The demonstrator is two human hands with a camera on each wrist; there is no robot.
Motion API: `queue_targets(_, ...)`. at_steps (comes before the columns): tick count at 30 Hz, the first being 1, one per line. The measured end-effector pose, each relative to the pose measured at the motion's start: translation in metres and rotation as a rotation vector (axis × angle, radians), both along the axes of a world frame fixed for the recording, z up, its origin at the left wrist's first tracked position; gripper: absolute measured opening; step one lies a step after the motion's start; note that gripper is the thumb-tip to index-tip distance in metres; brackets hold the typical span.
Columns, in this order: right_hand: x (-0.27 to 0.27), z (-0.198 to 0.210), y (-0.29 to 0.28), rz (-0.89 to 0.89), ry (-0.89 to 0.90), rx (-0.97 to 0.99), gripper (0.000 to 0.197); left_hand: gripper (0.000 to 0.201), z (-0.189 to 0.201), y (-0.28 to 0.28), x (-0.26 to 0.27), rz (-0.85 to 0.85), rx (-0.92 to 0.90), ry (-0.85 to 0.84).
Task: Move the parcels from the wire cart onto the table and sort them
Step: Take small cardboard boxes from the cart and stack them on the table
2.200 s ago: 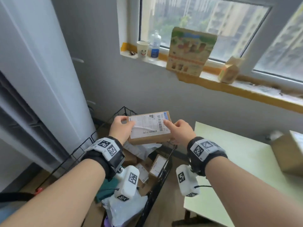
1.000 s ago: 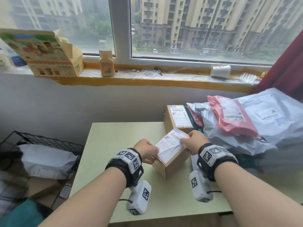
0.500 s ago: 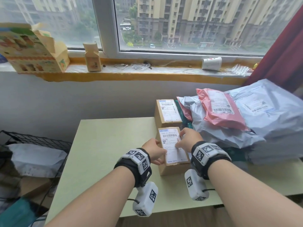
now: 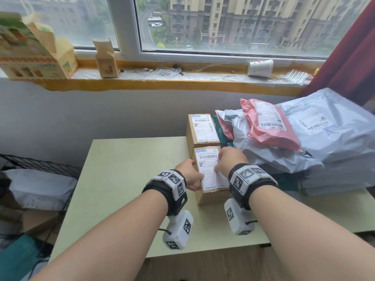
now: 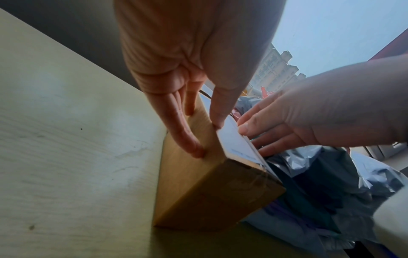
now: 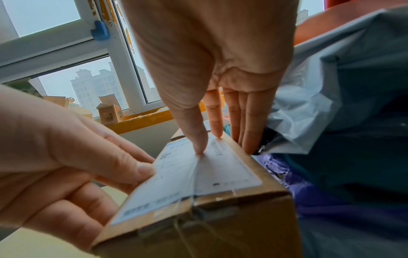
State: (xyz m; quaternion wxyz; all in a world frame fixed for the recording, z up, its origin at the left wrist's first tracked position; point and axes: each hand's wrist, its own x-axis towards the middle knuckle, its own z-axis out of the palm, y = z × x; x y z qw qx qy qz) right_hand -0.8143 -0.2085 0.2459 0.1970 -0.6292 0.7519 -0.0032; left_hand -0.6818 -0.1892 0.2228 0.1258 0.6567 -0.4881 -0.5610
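Since the earlier frame, your cardboard box (image 4: 211,175) has come from the wire cart (image 4: 40,165) to the green worktop (image 4: 125,179), squared up end to end behind a second labelled box (image 4: 203,128). Your left hand (image 4: 187,173) lies against its left wall, fingers (image 5: 183,132) straight and thumb on the label edge. Your right hand (image 4: 229,161) presses the top label, fingers (image 6: 247,122) extended down the right side, flat rather than curled. Grey mailers (image 4: 324,142) and a pink mailer (image 4: 269,126) are stacked just beside the box, on your right.
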Motion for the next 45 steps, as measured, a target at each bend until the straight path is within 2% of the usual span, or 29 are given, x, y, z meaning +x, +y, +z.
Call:
queue_targets(4, 0.004, -0.002, -0.001, -0.023, 0.019, -0.069, 0.019, 0.053, 0.004, 0.0, 0.006, -0.023, -0.018, -0.032)
queue_targets(9, 0.011, 0.012, -0.008, -0.027, -0.017, -0.169, 0.013, 0.051, 0.02, -0.005, 0.021, -0.009, -0.097, -0.091)
queue_targets(21, 0.053, 0.039, -0.021, 0.031, -0.138, -0.166, 0.018, 0.032, 0.05, -0.007, 0.084, 0.147, -0.235, -0.113)
queue_targets(25, 0.076, 0.043, -0.02, 0.087, -0.156, -0.137, 0.021, 0.027, 0.053, 0.003, 0.114, 0.199, -0.262, -0.145)
queue_targets(30, 0.111, 0.047, -0.016, 0.152, -0.173, -0.144, 0.013, 0.02, 0.051, 0.019, 0.159, 0.27, -0.27, -0.182)
queue_targets(42, 0.208, 0.052, 0.006, 0.309, -0.184, -0.103, 0.027, 0.01, 0.05, 0.065, 0.257, 0.426, -0.294, -0.205)
queue_targets(45, 0.238, 0.054, 0.014, 0.34, -0.185, -0.096, 0.027, 0.014, 0.048, 0.078, 0.285, 0.479, -0.296, -0.196)
